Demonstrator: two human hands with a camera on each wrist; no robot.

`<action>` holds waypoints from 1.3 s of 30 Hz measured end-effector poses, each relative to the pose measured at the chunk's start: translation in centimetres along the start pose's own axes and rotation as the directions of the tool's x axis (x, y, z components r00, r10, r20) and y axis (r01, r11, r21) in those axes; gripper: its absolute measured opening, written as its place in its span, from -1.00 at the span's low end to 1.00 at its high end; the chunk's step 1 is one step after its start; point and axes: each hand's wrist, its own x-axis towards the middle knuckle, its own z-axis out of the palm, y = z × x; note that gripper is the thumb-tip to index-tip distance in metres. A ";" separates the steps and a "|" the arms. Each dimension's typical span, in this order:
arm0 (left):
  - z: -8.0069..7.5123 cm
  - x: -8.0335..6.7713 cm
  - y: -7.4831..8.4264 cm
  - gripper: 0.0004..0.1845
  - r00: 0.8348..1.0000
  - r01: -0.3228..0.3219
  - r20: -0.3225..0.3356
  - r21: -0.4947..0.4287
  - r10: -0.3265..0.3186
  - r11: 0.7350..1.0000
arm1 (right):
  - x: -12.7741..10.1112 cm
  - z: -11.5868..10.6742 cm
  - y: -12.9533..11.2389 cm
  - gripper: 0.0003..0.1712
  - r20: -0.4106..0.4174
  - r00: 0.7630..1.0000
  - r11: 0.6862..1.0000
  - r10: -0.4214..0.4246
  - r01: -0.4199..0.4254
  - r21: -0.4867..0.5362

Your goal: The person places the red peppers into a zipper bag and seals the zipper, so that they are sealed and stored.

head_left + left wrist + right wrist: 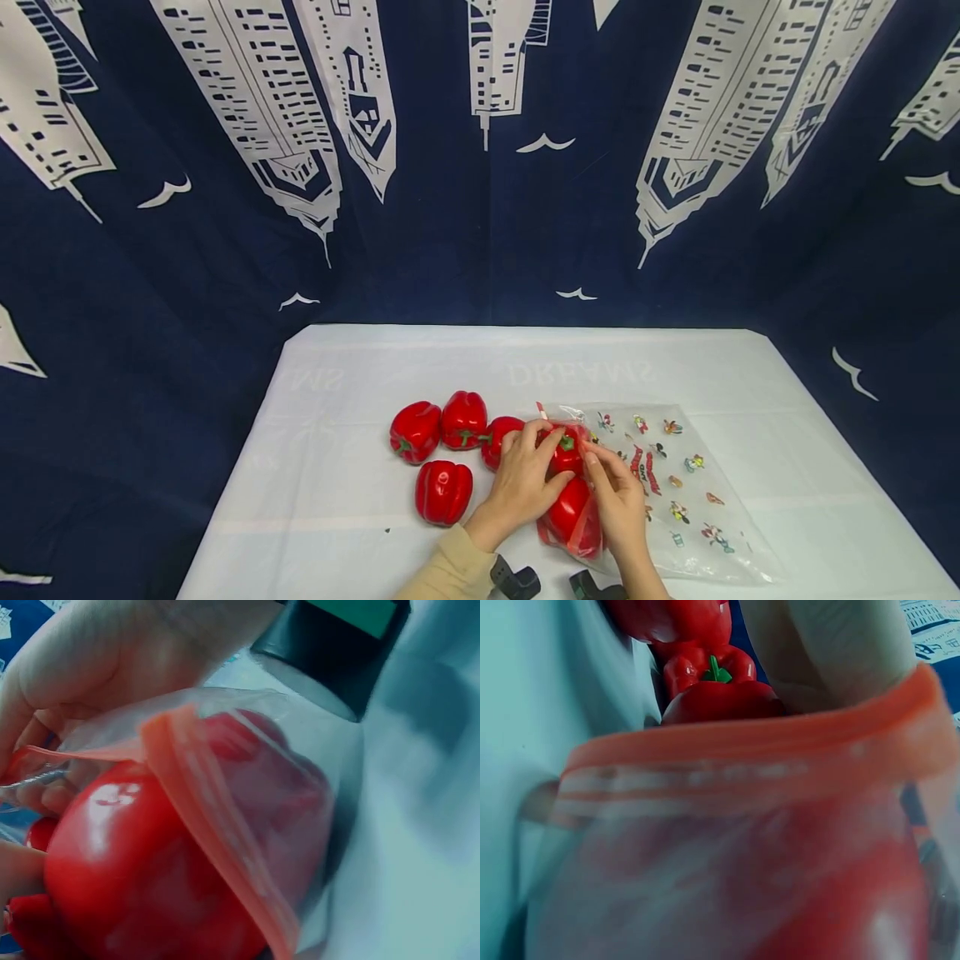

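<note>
A dark blue curtain (465, 250) printed with white skyscrapers and birds hangs behind and to both sides of the bench (375, 358), which is covered in a pale white cloth with faint mirrored lettering.

On the bench, right of centre, lies a clear zip-top bag (675, 492) printed with small cartoon figures and edged at its mouth with an orange-red seal strip (217, 825). Its mouth faces left, toward the person. Two red bell peppers sit at the mouth: one pepper (573, 517) nearer the person, partly inside the plastic, and another pepper (567, 450) with a green stem just behind it.

Four more red peppers lie loose on the cloth to the left of the bag: three in a row (415, 431) (463, 419) (498, 440), the last partly hidden by the left hand, and one (443, 492) in front of them, apart.

The left hand (525, 483), in a beige sleeve, has its fingers curled over the bag's mouth and the peppers there, pinching the plastic. The right hand (618, 500) grips the opposite edge of the mouth, fingers curled on the seal strip.
</note>
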 end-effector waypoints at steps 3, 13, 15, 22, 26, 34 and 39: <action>0.2 0.0 -0.1 -0.41 0.998 0.029 -0.052 -0.009 -0.030 1.000 | 0.0 0.1 0.2 -0.68 0.010 1.000 0.999 -0.006 0.006 0.032; 0.6 -0.5 -0.9 -0.46 0.996 -0.023 -0.089 -0.022 0.021 0.999 | -0.1 0.0 0.6 -0.69 0.028 0.999 0.997 -0.026 0.024 0.080; 0.1 -0.6 -1.0 -0.49 0.995 -0.031 -0.100 -0.058 0.025 0.998 | -0.1 -0.1 0.7 -0.69 0.022 1.000 0.998 -0.022 0.021 0.066; -1.9 -0.8 -2.1 -0.57 0.979 0.033 -0.197 -0.057 -0.044 0.998 | 0.1 -0.1 0.9 -0.68 -0.002 1.000 1.000 0.023 -0.023 0.019; -2.9 -1.2 -2.9 -0.42 0.979 0.148 -0.150 0.049 -0.139 0.988 | 0.2 -0.1 0.8 -0.67 -0.005 0.999 0.999 0.046 -0.046 0.013; -3.5 -1.6 -3.7 -0.15 0.981 0.191 -0.024 0.203 -0.190 0.960 | 0.2 0.1 0.5 -0.67 -0.014 0.997 0.997 0.072 -0.072 0.001; -3.5 -1.6 -3.7 -0.18 0.978 0.208 -0.047 0.195 -0.203 0.959 | 0.2 0.1 0.5 -0.67 -0.017 0.997 0.997 0.082 -0.082 -0.011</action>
